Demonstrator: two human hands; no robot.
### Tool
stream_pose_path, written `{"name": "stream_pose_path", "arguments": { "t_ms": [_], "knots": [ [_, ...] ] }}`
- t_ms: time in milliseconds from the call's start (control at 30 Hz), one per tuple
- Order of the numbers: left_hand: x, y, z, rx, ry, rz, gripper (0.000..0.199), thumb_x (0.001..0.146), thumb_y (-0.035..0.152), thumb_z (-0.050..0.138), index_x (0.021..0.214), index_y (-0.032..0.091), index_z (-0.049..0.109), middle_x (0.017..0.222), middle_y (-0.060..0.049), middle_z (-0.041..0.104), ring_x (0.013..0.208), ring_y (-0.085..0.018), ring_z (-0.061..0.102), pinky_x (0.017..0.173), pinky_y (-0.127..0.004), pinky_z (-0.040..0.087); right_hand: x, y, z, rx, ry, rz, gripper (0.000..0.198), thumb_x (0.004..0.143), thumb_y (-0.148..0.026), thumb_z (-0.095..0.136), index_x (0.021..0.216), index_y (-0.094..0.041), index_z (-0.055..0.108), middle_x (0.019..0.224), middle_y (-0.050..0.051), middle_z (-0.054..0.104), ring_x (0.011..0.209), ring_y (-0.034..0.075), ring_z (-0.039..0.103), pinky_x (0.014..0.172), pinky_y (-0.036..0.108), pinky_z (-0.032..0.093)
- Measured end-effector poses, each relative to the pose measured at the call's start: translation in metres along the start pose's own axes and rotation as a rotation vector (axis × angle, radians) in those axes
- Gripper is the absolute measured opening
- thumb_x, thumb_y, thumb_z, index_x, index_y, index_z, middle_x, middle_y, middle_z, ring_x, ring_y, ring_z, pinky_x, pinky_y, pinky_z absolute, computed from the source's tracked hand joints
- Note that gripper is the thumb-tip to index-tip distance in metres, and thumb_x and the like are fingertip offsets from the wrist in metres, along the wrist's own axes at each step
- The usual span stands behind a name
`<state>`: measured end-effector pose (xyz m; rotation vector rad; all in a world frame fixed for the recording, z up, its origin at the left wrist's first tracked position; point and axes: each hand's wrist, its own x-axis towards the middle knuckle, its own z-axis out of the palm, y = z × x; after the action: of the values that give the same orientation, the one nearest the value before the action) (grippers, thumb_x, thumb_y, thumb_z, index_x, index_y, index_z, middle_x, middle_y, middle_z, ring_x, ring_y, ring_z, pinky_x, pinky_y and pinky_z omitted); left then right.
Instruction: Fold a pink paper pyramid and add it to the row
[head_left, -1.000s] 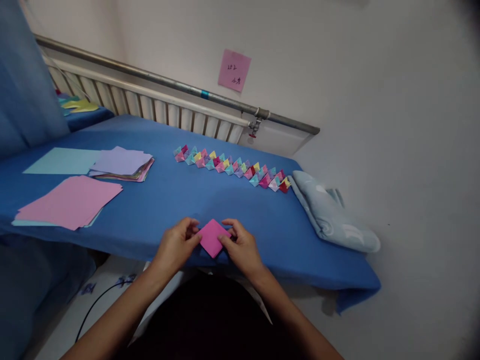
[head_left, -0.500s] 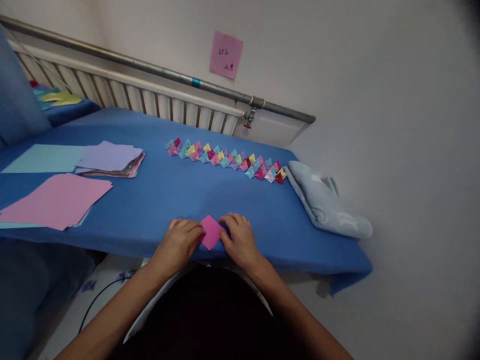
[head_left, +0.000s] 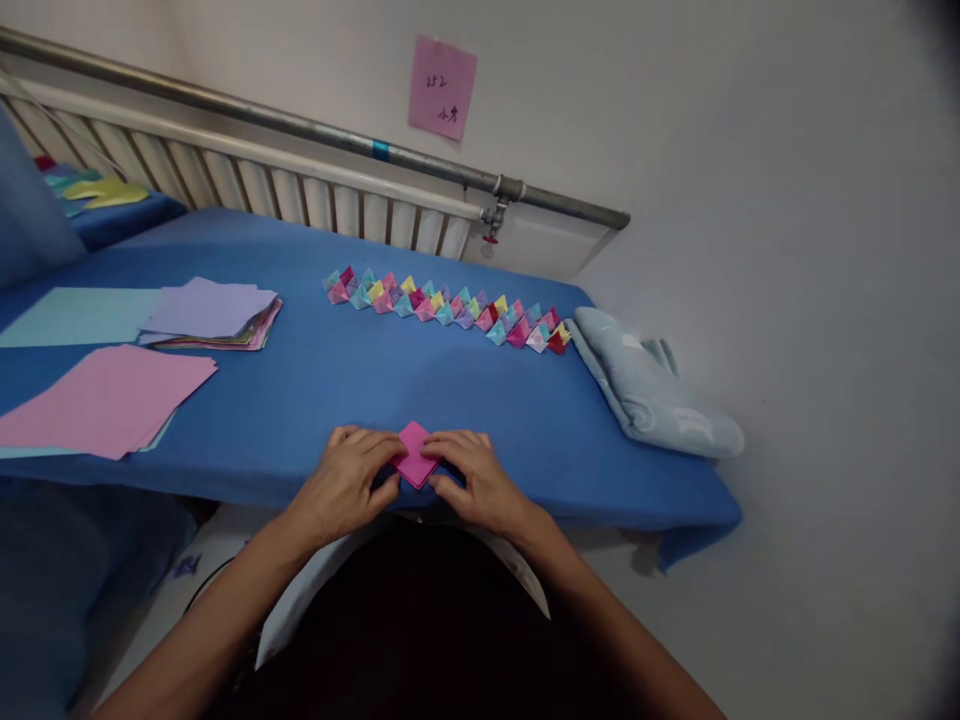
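Note:
A small square of folded magenta paper (head_left: 415,458), turned like a diamond, is between my hands near the front edge of the blue-covered table (head_left: 300,400). My left hand (head_left: 351,478) grips its left corner, thumb below and fingers on top. On the opposite corner my right hand (head_left: 471,474) has its fingers over the paper and its thumb at the lower right edge. Farther back, several small folded paper pieces (head_left: 442,305) in many colours stand in close rows.
Stacks of pink sheets (head_left: 120,395), lilac sheets (head_left: 210,308) and pale green sheets (head_left: 82,315) lie on the left. A folded light-blue blanket (head_left: 652,390) sits at the right end. Behind the table run a radiator (head_left: 285,200) and a pipe (head_left: 300,125).
Both hands' fingers have moved further over the magenta paper, and the thumbs have come apart from the fingers at its lower edges. The view has shifted slightly.

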<state>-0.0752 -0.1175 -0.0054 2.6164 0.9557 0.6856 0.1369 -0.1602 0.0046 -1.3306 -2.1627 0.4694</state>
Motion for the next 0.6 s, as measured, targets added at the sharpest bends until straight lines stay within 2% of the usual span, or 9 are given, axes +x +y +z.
{"name": "stream_pose_path", "arguments": {
  "t_ms": [367, 600],
  "knots": [
    [-0.001, -0.010, 0.006, -0.013, 0.081, 0.013, 0.017, 0.090, 0.024, 0.047, 0.103, 0.021, 0.057, 0.110, -0.006, 0.067, 0.101, -0.020, 0.060, 0.089, -0.038, 0.036, 0.004, 0.005, 0.006, 0.011, 0.074, 0.033, 0.020, 0.085, -0.018, 0.055, 0.103, -0.024, 0.063, 0.108, 0.003, 0.067, 0.099, 0.018, 0.058, 0.087, 0.035, 0.036],
    [-0.003, -0.013, 0.012, -0.034, 0.147, -0.011, 0.016, 0.091, 0.026, 0.046, 0.096, 0.020, 0.060, 0.108, -0.007, 0.065, 0.100, -0.020, 0.060, 0.089, -0.038, 0.042, 0.007, 0.009, 0.009, -0.021, 0.096, 0.114, 0.016, 0.085, -0.014, 0.053, 0.094, -0.021, 0.064, 0.113, 0.007, 0.064, 0.105, 0.020, 0.057, 0.088, 0.038, 0.037]
  ]
}}
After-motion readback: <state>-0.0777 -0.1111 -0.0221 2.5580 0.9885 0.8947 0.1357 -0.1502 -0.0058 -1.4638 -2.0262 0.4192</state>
